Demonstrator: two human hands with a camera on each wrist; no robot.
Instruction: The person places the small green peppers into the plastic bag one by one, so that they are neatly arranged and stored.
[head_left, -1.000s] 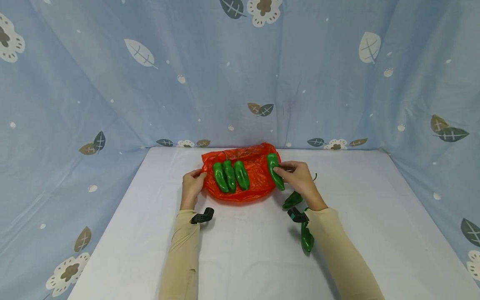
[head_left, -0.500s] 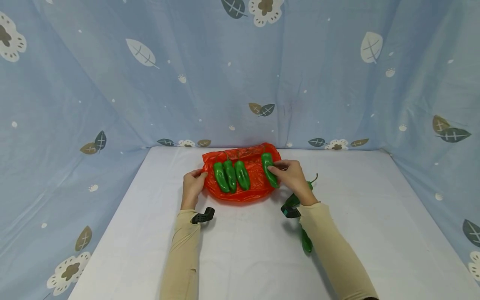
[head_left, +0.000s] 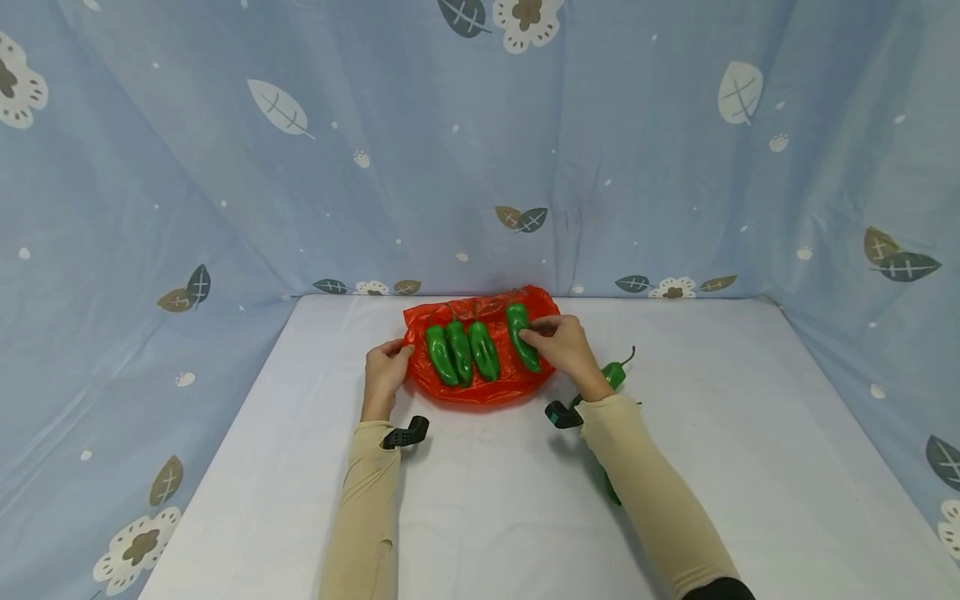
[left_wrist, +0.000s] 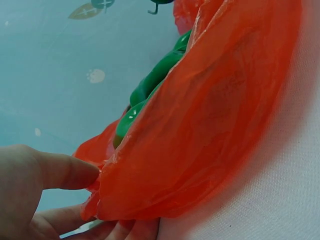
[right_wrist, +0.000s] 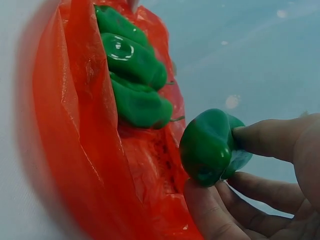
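Note:
A red plastic bag [head_left: 450, 396] lies spread on the table, its rim raised. My left hand [head_left: 386, 375] pinches its left edge between thumb and fingers, as the left wrist view [left_wrist: 30, 185] also shows. Three green peppers [head_left: 460, 352] lie side by side in the bag's left half. My right hand [head_left: 566, 350] holds another green pepper [head_left: 519, 333] between thumb and fingers, over the bag's right side. Seen from the right wrist, this held pepper [right_wrist: 207, 145] is apart from the three peppers [right_wrist: 137, 102].
Right of the bag, a green pepper [head_left: 613, 375] lies on the white table [head_left: 480, 508], partly behind my right wrist. Another pepper [head_left: 612, 490] is mostly hidden under the right forearm. A blue patterned curtain [head_left: 420, 167] surrounds the table's back and sides.
My right hand has moved left with its pepper, from the bag's right edge to over the bag, nearer the three peppers. The left hand stays in place.

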